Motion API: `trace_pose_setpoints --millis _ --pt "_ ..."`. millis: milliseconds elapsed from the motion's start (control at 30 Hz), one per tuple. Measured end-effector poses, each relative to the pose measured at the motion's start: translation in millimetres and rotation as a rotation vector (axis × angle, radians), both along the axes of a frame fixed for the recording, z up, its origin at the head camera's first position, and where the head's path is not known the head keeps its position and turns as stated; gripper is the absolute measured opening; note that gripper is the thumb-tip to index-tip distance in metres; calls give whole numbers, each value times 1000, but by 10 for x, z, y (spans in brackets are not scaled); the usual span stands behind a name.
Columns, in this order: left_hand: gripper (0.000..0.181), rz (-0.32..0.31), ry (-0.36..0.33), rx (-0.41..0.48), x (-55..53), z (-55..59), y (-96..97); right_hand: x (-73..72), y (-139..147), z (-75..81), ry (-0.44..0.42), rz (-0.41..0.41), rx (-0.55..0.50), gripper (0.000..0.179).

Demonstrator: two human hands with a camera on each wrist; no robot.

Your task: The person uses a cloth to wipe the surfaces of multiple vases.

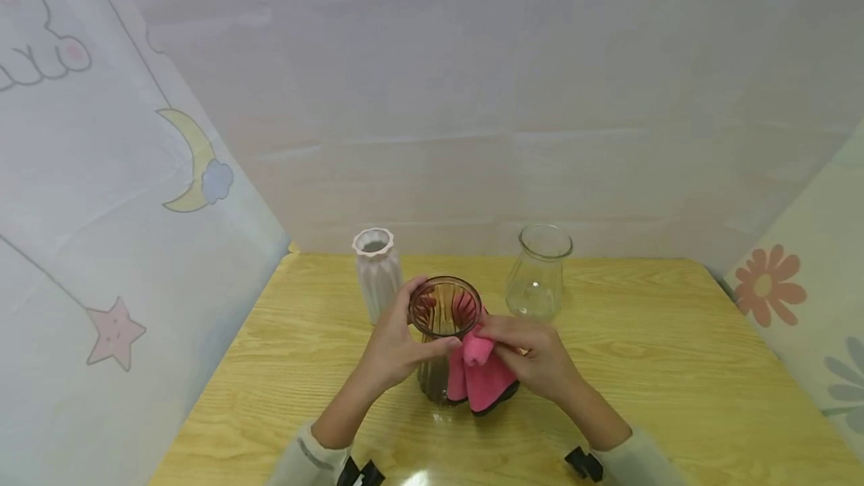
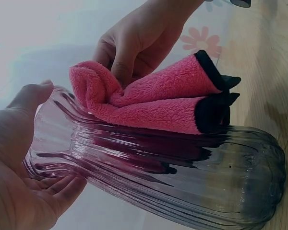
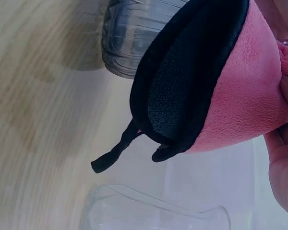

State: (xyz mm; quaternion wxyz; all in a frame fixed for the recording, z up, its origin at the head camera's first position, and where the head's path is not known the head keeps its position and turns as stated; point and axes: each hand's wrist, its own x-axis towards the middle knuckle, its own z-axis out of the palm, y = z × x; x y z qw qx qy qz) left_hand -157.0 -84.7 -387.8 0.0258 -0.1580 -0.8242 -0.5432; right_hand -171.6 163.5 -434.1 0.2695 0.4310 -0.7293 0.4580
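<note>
A ribbed glass vase, purple at the neck and smoky grey at the base, stands upright on the table close to me. My left hand grips it around the neck, thumb on the near side and fingers on the far side. In my right hand a pink cloth with black edging is pinched near its top. The cloth hangs against the vase's right side, just below the rim. Its dark underside and a black loop show in the right wrist view.
Behind the vase, to the left, stands a white pleated vase. A clear glass vase stands at the back right. All are on a yellow wood-grain table, with pale printed sheets around it.
</note>
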Motion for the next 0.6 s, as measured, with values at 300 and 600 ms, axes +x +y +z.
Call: trace_pose_setpoints --millis 300,600 --pt "97 -131 -9 16 -89 -1 -76 58 20 -84 -64 -28 108 40" --pt "92 -338 19 12 -283 -19 -212 103 75 -232 -88 -33 215 38"
